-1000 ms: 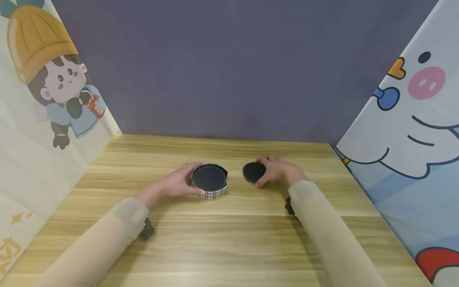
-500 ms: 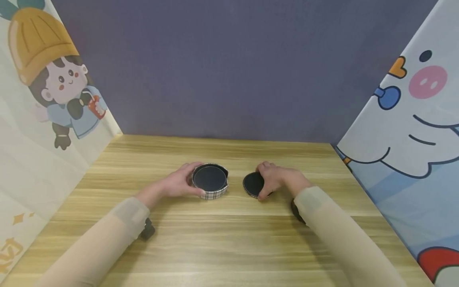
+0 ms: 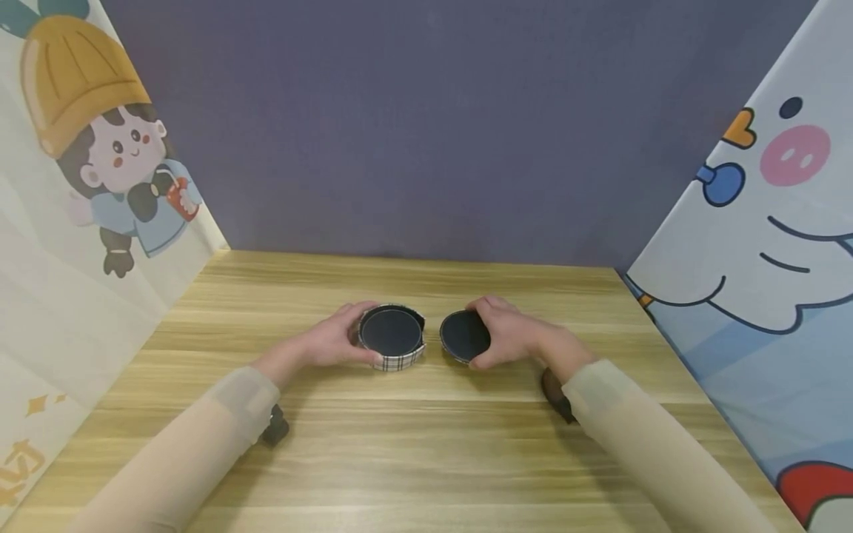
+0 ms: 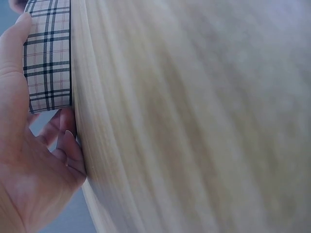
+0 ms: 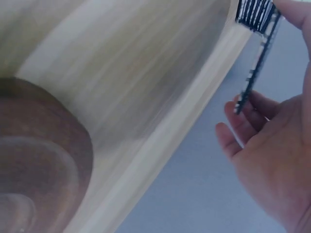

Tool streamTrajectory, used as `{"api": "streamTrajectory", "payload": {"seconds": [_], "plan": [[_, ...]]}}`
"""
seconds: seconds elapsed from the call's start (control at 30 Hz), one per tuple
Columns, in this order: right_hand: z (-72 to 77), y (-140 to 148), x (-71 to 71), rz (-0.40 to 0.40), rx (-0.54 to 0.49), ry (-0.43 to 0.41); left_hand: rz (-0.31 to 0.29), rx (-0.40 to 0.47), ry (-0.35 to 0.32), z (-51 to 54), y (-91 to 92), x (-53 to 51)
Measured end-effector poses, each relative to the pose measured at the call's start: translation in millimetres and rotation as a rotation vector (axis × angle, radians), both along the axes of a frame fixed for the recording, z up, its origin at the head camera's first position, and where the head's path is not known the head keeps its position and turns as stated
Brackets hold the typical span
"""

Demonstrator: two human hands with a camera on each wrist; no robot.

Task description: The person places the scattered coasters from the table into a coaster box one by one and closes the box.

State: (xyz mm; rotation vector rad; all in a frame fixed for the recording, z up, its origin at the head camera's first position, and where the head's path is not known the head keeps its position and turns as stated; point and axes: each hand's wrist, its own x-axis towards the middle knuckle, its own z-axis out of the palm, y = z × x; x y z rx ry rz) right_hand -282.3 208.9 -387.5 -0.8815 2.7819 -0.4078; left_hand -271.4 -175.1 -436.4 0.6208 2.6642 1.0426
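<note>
My left hand grips the side of a round coaster holder covered in cream and black plaid. A black round coaster lies inside, and the holder's notch faces right. The left wrist view shows the plaid wall standing on the table between thumb and fingers. Just right of the holder, my right hand pinches another round black coaster by its right edge. Seen edge-on in the right wrist view, this coaster is raised off the table, close to the holder's dark, striped opening.
A brown round object with concentric rings sits on the table beneath my right wrist, partly hidden by the sleeve in the head view. The wood-grain table ends at a dark grey back panel. Cartoon-printed panels stand on both sides.
The right hand first moved nearer to me with its coaster, then left toward the holder. More of the brown object shows beside the right sleeve. The left hand and holder have stayed put.
</note>
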Motion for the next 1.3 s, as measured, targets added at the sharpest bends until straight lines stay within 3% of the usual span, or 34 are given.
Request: {"api": "streamTrajectory", "payload": {"seconds": [0.6, 0.9, 1.3], "plan": [[-3.3, 1.2, 14.8, 0.006, -0.207, 0.108, -0.001, -0.008, -0.003, -2.9, -0.7, -1.0], [0.4, -6.8, 13.2, 0.024, -0.245, 0.183, -0.004, -0.005, 0.001, -3.6, -0.6, -2.4], [7.7, -30.4, 5.3, 0.019, -0.24, 0.171, -0.004, -0.012, 0.007, -5.6, -1.3, -4.6]]}}
